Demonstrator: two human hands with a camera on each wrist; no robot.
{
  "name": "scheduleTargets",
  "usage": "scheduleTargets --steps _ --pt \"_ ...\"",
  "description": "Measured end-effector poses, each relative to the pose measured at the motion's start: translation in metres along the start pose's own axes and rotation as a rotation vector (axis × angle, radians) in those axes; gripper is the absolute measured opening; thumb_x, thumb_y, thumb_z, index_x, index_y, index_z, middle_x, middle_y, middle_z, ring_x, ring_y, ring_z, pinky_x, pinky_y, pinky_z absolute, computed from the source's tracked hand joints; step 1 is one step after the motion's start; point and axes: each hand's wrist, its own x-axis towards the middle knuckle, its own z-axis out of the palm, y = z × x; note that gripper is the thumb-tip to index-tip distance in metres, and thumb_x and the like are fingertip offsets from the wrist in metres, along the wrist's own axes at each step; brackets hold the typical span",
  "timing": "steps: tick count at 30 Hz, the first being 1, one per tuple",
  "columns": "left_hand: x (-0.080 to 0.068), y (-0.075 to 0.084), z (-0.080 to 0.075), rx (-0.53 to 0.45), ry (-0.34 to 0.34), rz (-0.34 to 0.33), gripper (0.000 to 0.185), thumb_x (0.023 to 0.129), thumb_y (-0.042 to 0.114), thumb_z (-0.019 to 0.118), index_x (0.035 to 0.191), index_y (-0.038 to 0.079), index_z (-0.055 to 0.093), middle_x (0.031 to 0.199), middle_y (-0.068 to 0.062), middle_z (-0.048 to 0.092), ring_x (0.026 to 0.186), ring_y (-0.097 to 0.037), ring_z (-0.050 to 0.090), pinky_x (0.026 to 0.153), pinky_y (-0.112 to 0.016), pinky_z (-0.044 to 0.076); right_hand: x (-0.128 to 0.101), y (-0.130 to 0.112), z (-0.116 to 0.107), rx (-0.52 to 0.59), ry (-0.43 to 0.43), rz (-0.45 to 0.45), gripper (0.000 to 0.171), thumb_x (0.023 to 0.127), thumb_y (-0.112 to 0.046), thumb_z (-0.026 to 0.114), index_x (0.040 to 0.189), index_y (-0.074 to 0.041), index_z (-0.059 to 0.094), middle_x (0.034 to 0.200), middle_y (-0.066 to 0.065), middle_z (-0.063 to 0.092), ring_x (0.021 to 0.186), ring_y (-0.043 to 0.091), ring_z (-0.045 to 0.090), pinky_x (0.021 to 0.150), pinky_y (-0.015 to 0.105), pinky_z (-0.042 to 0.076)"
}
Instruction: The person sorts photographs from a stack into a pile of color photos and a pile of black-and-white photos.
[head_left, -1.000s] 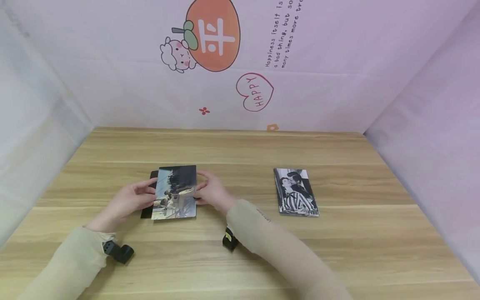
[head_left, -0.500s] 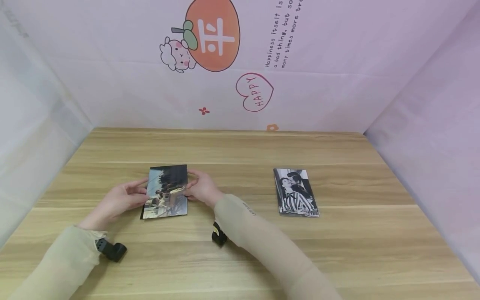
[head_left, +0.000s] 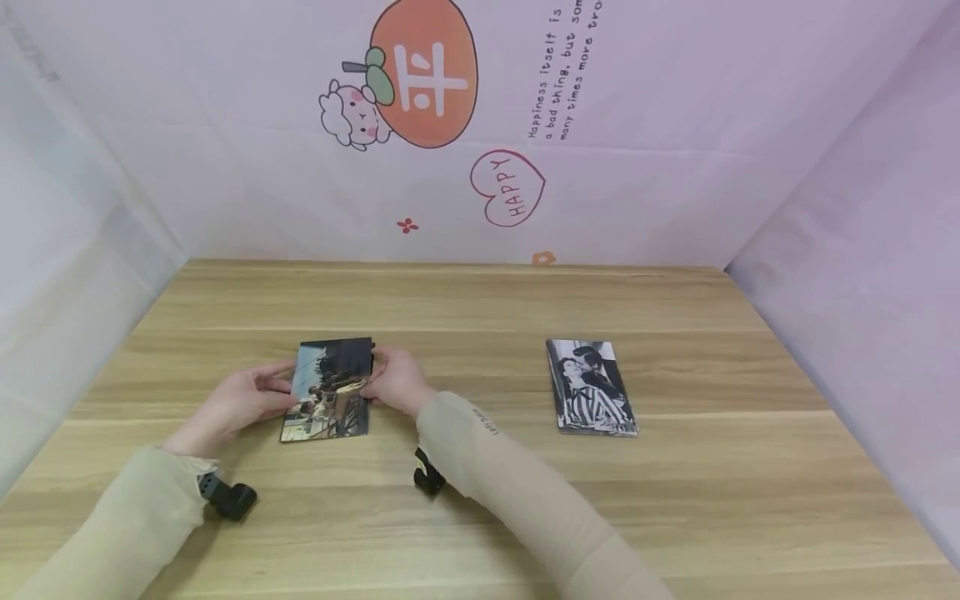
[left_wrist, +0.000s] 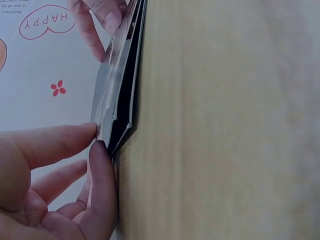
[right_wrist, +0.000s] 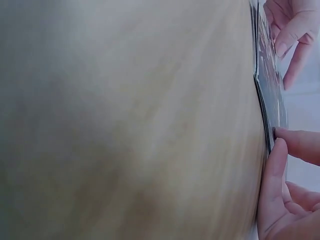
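Observation:
A colour photo card (head_left: 330, 387) lies over darker cards on the left of the table, its top edge black and its left side pale blue. My left hand (head_left: 247, 404) pinches its left edge between thumb and forefinger. At the opposite edge, my right hand (head_left: 401, 382) pinches it likewise. In the left wrist view a dark gap runs between the upper card (left_wrist: 106, 95) and the dark card (left_wrist: 129, 95) beneath. Thumb and forefinger meet on the card edge (right_wrist: 269, 107) in the right wrist view too. The lower cards are mostly hidden from above.
A stack of photo cards topped by a black-and-white picture (head_left: 592, 387) of two people lies right of centre on the wood-grain table (head_left: 480, 300). White printed cloth walls (head_left: 637, 200) stand behind and at both sides. A black camera (head_left: 228, 498) sits at the left wrist.
Both hands have shifted left with the colour photo card, bringing it over the dark cards that earlier stuck out on its left. The black-and-white stack has stayed put.

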Motion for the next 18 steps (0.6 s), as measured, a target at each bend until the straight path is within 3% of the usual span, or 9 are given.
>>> scheduleTargets --steps 3,9,13,18 --pt "0.001 0.001 0.001 0.053 0.025 -0.006 0.072 0.086 0.005 0.066 0.145 -0.004 0.027 0.106 -0.016 0.059 0.076 -0.003 0.056 0.067 -0.018 0.053 0.0 0.0 0.001 -0.065 0.006 -0.016 0.067 0.075 0.009 0.071 0.137 0.0 0.046 0.081 0.013 0.068 0.058 0.014 0.061 0.054 0.02 0.053" --pt "0.002 0.005 -0.001 0.273 0.06 0.047 0.068 0.084 0.012 0.068 0.141 -0.007 0.036 0.104 -0.02 0.064 0.079 -0.008 0.055 0.061 -0.02 0.047 0.0 -0.001 0.001 -0.137 0.002 -0.01 0.064 0.078 0.003 0.071 0.137 -0.004 0.048 0.08 0.01 0.068 0.057 0.014 0.061 0.053 0.021 0.05" --pt "0.003 0.005 -0.002 0.344 0.066 0.06 0.068 0.084 0.016 0.069 0.139 -0.008 0.037 0.105 -0.022 0.066 0.08 -0.01 0.057 0.064 -0.023 0.044 0.0 0.0 -0.001 -0.103 -0.025 0.012 0.063 0.08 0.0 0.071 0.138 -0.006 0.046 0.082 0.007 0.064 0.06 0.015 0.061 0.054 0.024 0.052" --pt "0.002 0.005 -0.004 0.338 0.08 0.07 0.069 0.087 0.02 0.067 0.14 -0.01 0.034 0.114 -0.027 0.061 0.079 -0.012 0.059 0.065 -0.024 0.047 -0.003 0.003 -0.014 0.028 -0.072 0.008 0.063 0.08 0.001 0.071 0.137 -0.002 0.045 0.096 0.012 0.064 0.073 0.019 0.065 0.064 0.027 0.057"
